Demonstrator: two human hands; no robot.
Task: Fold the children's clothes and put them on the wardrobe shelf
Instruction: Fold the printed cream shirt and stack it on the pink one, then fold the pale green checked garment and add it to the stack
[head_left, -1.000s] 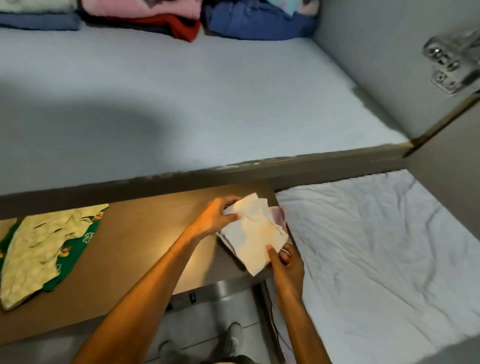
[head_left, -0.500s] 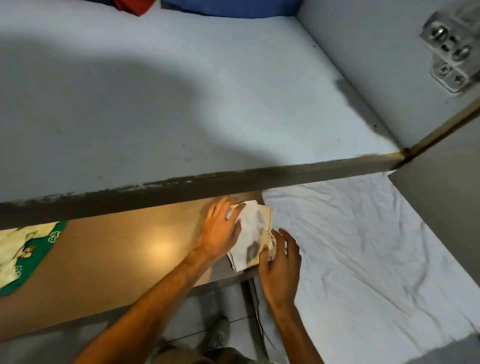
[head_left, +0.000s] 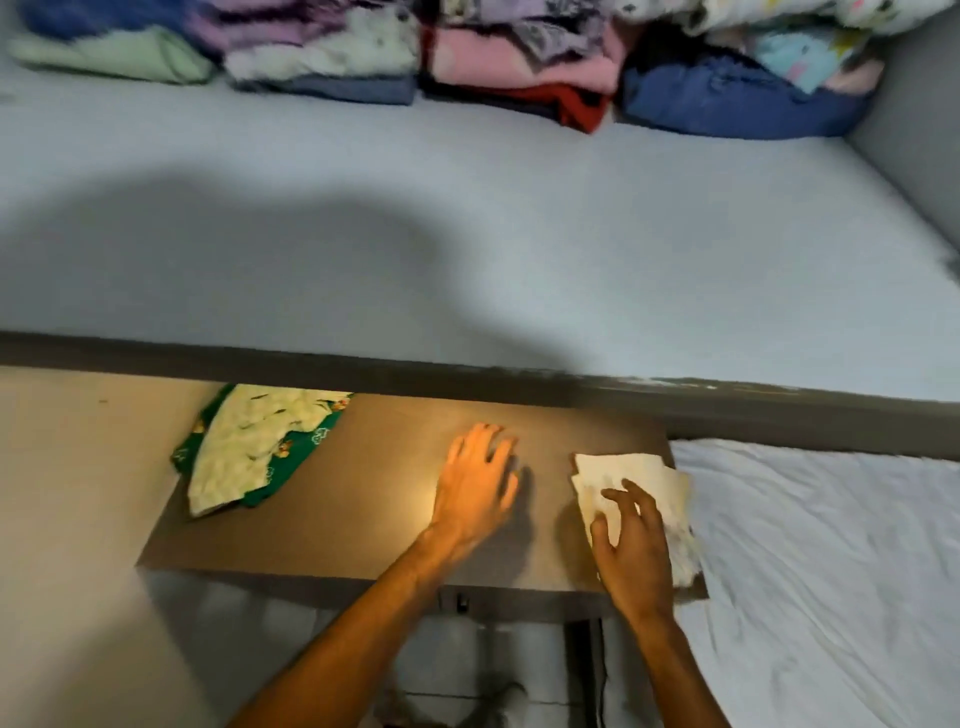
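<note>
Your right hand lies flat with its fingers spread on the small folded white cloth, at the right end of the brown table. Your left hand is open over the bare table just to the left of it, holding nothing. Farther left lies a green and yellow garment, and on the far side of the grey shelf sit piles of folded clothes.

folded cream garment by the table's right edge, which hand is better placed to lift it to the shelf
Right. The right hand already rests on the folded cream garment, while the left hand is open over bare table beside it.
</note>
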